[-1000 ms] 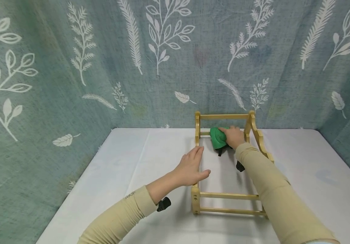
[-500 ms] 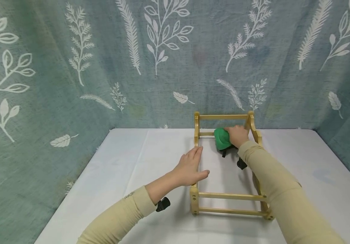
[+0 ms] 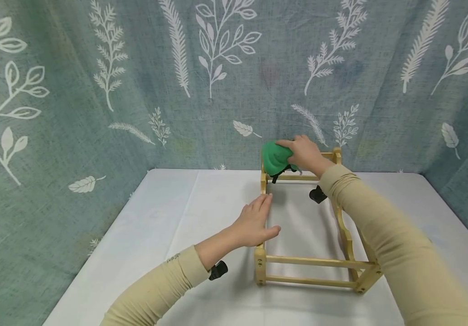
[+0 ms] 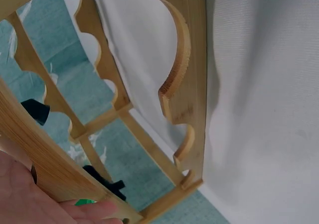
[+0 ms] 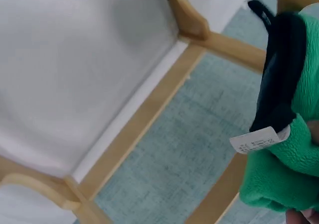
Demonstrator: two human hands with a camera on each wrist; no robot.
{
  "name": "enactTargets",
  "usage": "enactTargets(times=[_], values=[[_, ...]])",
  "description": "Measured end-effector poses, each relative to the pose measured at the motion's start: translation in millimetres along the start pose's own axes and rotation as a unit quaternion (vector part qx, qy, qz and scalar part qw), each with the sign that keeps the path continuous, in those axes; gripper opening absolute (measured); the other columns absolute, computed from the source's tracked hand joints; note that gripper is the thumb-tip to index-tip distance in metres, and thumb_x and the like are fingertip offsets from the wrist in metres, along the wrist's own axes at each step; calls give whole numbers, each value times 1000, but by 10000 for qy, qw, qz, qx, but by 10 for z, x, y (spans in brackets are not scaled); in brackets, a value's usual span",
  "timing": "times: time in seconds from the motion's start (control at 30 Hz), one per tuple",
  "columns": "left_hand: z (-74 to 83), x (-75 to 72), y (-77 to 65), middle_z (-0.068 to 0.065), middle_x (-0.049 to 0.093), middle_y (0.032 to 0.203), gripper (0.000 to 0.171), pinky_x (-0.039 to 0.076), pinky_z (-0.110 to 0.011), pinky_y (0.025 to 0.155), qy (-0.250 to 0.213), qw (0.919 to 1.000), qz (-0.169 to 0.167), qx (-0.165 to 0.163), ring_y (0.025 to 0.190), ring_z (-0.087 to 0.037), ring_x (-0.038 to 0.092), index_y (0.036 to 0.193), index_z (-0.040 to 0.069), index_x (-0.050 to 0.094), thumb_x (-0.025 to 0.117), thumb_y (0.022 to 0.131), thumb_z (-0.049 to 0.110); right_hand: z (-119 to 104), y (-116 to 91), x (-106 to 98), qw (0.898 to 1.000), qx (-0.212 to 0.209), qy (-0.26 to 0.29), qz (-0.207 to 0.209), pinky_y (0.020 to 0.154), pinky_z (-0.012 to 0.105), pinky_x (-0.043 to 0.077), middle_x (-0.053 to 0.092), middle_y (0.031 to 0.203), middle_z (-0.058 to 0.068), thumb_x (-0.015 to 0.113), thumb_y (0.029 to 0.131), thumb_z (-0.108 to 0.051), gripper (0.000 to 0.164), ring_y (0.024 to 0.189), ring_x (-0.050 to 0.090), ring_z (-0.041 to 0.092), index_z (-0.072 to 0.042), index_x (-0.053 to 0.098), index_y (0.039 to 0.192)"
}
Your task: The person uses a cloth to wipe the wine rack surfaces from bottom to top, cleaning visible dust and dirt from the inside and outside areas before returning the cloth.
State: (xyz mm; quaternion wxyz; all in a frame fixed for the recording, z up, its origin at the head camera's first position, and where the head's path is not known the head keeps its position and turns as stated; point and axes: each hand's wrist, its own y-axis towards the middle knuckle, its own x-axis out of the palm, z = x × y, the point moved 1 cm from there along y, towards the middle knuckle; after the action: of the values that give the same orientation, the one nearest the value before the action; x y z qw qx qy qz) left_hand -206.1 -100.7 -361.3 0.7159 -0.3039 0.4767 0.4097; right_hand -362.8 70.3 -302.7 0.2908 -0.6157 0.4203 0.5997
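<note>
A light wooden rack [image 3: 323, 261] with scalloped side rails stands on the white table. At its far left corner my right hand [image 3: 305, 155] grips a bunched, fluffy green cleaning cloth [image 3: 274, 159] against the upper part of the frame. Black edging, a black loop and a white label show on the cloth [image 5: 279, 179] in the right wrist view, where only bits of the fingers appear. My left hand [image 3: 253, 224] rests on the rack's left side, fingers straight and thumb spread. In the left wrist view the left hand [image 4: 30, 196] lies along a wooden rail [image 4: 75, 159].
A blue-green curtain [image 3: 217, 113] with white leaf prints hangs behind and beside the table. The white tabletop [image 3: 168, 217] extends left and right of the rack. Black wrist cameras sit under both cuffs.
My right hand has carried the green cloth up and left, from low inside the back of the rack to its far left upper corner. The left hand has stayed put.
</note>
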Motion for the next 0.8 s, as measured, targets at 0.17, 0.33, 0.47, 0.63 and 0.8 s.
enactTargets(times=[0.17,0.33,0.47,0.63,0.8], values=[[10,-5,12,-16,14,151,82,21,-53,106,51,10000,-15,16,137,-32,17,147,3,8,47,89,44,85,1,73,9998,-6,-217,3,75,51,47,50,116,28,66,83,-10,61,106,47,44,-19,43,138],[37,1,31,-17,15,150,82,21,-53,106,129,9999,15,4,136,-33,19,147,3,8,47,89,45,346,-92,65,9992,91,-394,15,74,52,47,51,113,30,66,82,-6,58,101,50,45,-14,45,136],[46,-12,23,-16,15,150,81,21,-53,107,162,9998,-3,-77,137,-32,19,147,4,8,47,89,44,594,-200,-39,9985,286,-449,-83,66,49,47,52,109,30,64,81,-1,56,93,53,44,-11,47,134],[36,-18,10,-16,16,150,81,20,-54,106,213,9997,-33,-87,136,-33,20,147,4,7,47,89,43,756,-279,-115,9973,559,-334,-345,65,47,47,51,113,31,62,82,-1,58,91,54,43,-9,44,136],[15,-8,16,-16,15,150,83,20,-54,107,175,9998,-89,-64,137,-33,19,147,5,6,48,88,44,730,-256,-81,9983,408,-194,-363,74,52,47,51,116,32,66,80,-4,60,98,53,46,-8,43,135]])
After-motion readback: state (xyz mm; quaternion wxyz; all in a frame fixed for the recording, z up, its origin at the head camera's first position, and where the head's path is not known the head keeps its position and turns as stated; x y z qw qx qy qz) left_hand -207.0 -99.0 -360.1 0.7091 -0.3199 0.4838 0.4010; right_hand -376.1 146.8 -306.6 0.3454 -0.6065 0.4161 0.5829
